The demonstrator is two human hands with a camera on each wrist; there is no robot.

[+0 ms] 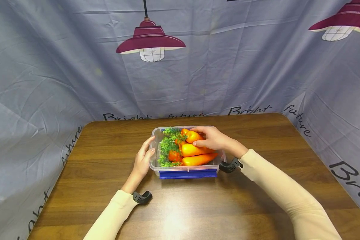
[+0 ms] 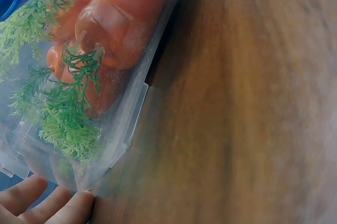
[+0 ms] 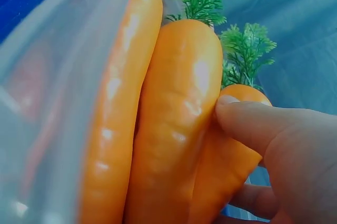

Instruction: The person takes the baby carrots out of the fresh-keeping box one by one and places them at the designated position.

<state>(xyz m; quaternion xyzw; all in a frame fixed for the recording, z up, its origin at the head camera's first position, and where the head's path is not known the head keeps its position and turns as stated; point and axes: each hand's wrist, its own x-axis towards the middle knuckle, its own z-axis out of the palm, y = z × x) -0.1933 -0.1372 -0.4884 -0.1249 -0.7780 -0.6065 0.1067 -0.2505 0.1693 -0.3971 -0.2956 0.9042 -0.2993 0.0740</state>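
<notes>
A clear plastic food container with blue clip flaps stands on the table, holding several orange carrots with green leafy tops. The tops point left; more carrots lie beneath. My right hand reaches in over the right side and grips the rearmost carrot, thumb on its near side and fingers around the far side. Beside it lies the middle carrot. At the container's left wall my left hand rests with extended fingers, the fingertips against the outside of the plastic.
The brown wooden table reaches to a grey-blue fabric backdrop printed with lamps and lettering. A blue clip flap hangs along the container's front. Black straps with camera mounts sit on both wrists.
</notes>
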